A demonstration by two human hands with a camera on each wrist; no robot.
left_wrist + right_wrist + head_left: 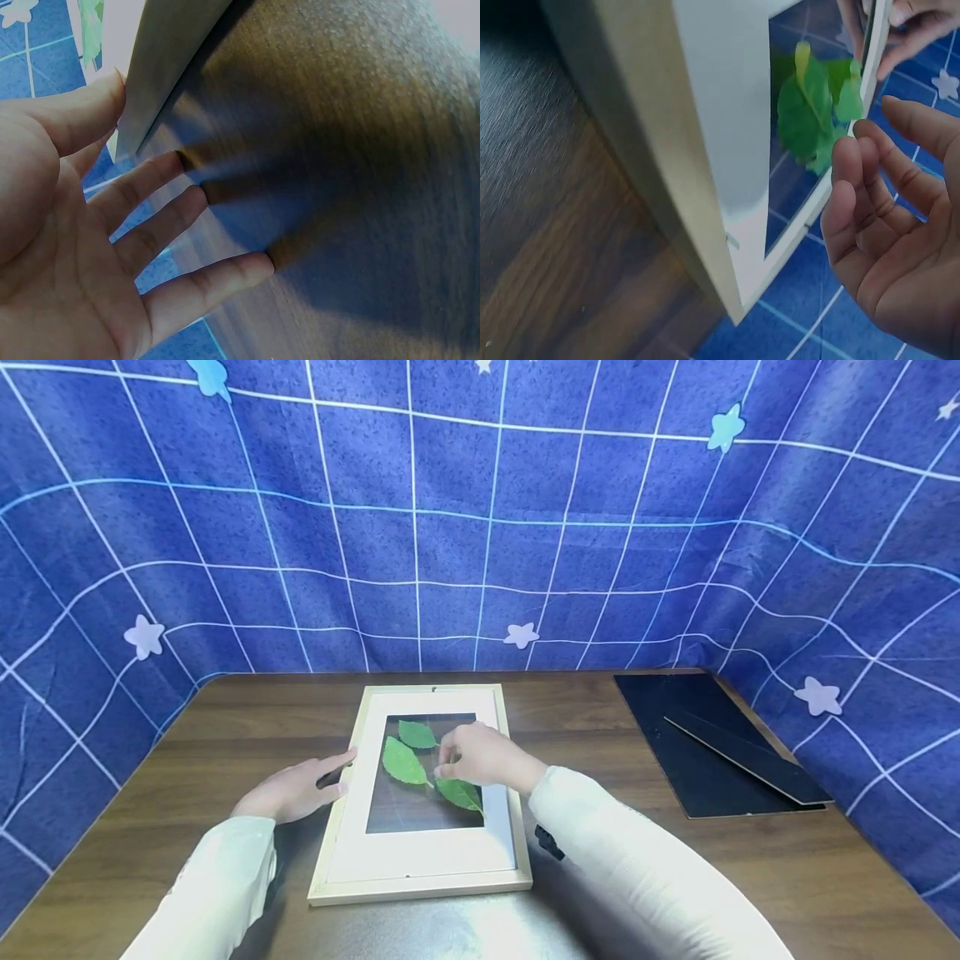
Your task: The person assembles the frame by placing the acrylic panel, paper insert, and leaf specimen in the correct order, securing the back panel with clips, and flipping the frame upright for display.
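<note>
A pale wooden picture frame (420, 888) with a white mat (423, 857) lies flat on the table. Three green leaves, one at the top (415, 734), one at the left (403, 763) and one at the lower right (457, 792), lie in the mat's dark window. My left hand (292, 787) rests at the frame's left edge, thumb and index finger against it; its other fingers (169, 225) spread over the tabletop. Above the leaves hovers my right hand (483, 754), fingers loosely bent. A gap shows between its thumb and index finger (885, 154), with nothing visible in it.
At the right of the brown wooden table (592, 718) lies a black board (675, 735) with a narrower black strip (750, 760) across it. A small black object (549, 842) shows beneath the right forearm. A blue star-patterned curtain (450, 543) hangs behind the table.
</note>
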